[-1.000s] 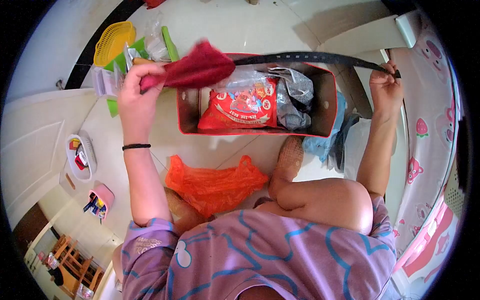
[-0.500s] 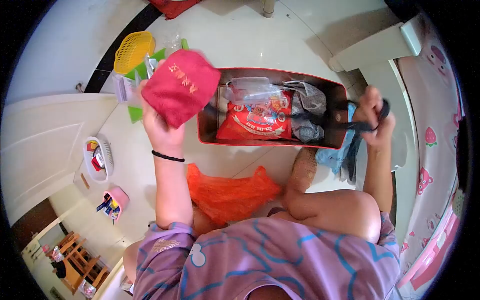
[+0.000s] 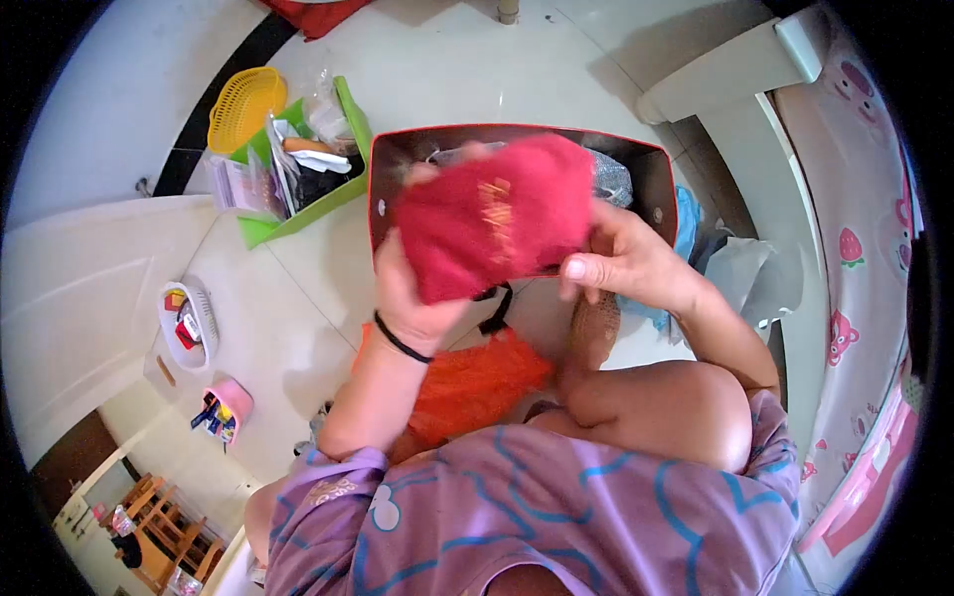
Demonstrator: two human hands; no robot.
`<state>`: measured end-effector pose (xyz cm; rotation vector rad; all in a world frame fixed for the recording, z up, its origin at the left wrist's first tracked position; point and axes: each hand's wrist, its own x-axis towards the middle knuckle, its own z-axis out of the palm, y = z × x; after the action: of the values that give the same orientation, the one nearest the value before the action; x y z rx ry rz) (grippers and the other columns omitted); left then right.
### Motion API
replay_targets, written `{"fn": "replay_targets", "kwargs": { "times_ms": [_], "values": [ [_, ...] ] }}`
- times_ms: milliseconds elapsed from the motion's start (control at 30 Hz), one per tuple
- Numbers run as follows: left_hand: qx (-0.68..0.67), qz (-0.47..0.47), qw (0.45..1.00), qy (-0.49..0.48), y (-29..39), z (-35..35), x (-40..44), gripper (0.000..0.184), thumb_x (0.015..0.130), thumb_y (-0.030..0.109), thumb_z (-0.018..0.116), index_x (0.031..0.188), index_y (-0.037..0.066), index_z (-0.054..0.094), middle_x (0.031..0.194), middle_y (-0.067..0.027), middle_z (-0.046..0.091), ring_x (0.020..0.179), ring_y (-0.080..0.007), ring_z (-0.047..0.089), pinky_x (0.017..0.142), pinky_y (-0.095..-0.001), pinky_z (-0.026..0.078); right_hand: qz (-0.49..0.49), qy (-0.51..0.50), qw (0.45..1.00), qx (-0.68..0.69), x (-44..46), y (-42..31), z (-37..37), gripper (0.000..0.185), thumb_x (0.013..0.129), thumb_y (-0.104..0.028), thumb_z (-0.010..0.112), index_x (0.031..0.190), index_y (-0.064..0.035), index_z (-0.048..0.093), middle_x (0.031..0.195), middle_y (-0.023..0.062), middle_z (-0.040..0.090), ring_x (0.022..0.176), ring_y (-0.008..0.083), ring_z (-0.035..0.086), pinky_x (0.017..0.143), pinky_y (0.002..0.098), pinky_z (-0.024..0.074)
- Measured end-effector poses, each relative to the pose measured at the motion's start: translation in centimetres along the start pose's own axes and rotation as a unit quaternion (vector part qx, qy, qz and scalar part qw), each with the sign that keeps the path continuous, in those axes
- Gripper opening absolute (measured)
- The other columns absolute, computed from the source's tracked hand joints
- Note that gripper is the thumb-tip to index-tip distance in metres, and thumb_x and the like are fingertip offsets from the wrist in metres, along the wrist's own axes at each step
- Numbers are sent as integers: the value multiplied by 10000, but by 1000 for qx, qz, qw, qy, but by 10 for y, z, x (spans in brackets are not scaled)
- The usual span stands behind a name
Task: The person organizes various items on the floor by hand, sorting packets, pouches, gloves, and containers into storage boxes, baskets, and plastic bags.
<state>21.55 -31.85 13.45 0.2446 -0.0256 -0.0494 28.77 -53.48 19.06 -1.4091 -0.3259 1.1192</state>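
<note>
A dark red cloth item point(image 3: 497, 219) with gold lettering is held above the box. My left hand point(image 3: 422, 288) grips its left side, fingers partly hidden behind it. My right hand point(image 3: 636, 258) is at its right edge, thumb apart from the fingers; the fingertips are blurred and whether they grip the cloth is unclear. A black strap point(image 3: 495, 316) hangs below the cloth. Under the hands stands the open red-rimmed box point(image 3: 651, 179), with a silvery grey bag point(image 3: 610, 179) showing inside; the cloth hides most of its contents.
A green bin point(image 3: 348, 184) with packets and a yellow basket point(image 3: 246, 107) stand at upper left. On the left floor are a white basket point(image 3: 204, 323) and a pink container point(image 3: 234, 399). An orange plastic bag point(image 3: 477, 387) lies before me. Blue plastic point(image 3: 686, 223) lies right of the box.
The red cloth has moved right, over the box. My right hand has come left to the cloth's edge, and the black strap it held now hangs below the cloth.
</note>
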Motion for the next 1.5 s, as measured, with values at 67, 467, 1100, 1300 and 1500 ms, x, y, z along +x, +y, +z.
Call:
{"fn": "replay_targets", "kwargs": {
  "times_ms": [67, 467, 1100, 1300, 1500],
  "values": [
    [-46, -69, 996, 19, -25, 0, -13, 372, 977, 304, 444, 1305, 138, 499, 1438, -117, 437, 1327, -298, 412, 1096, -535, 334, 99, -22, 994, -38, -11, -6, -9, 350, 859, -295, 720, 1065, -37, 605, 860, 26, 631, 736, 85, 584, 616, 246, 479],
    [45, -307, 944, -110, -98, 32, -41, 594, 930, 109, 551, 1461, 56, 288, 1365, -92, 480, 1263, -163, 434, 1041, -321, 358, -113, 260, 955, 84, -88, 0, -39, 687, 684, -195, 758, 1264, 54, 485, 1152, 184, 618, 1012, 287, 631, 907, 389, 498],
    [607, -94, 789, 34, -77, 46, -31, 372, 796, 90, 724, 1123, 7, 567, 1173, -161, 586, 1089, -259, 591, 853, -344, 495, -121, 63, 865, -484, -51, -16, -13, 239, 804, -118, 720, 1014, -14, 670, 924, 133, 689, 838, 312, 673, 723, 380, 535],
    [561, 15, 824, -79, -72, 66, -15, 801, 682, 173, 826, 1374, 37, 445, 1344, -163, 508, 1242, -311, 499, 1042, -389, 397, -185, -27, 906, -379, -64, -36, -20, 141, 792, -107, 714, 912, -34, 692, 789, 141, 674, 714, 273, 677, 622, 358, 524],
    [379, -207, 902, -25, -78, 42, -19, 395, 844, 92, 676, 1223, 24, 589, 1191, -95, 633, 1137, -180, 577, 986, -324, 447, -489, 45, 839, -235, -69, -33, -39, 155, 785, -226, 698, 731, -99, 627, 746, 34, 626, 683, 214, 608, 625, 397, 503]
  ]
}}
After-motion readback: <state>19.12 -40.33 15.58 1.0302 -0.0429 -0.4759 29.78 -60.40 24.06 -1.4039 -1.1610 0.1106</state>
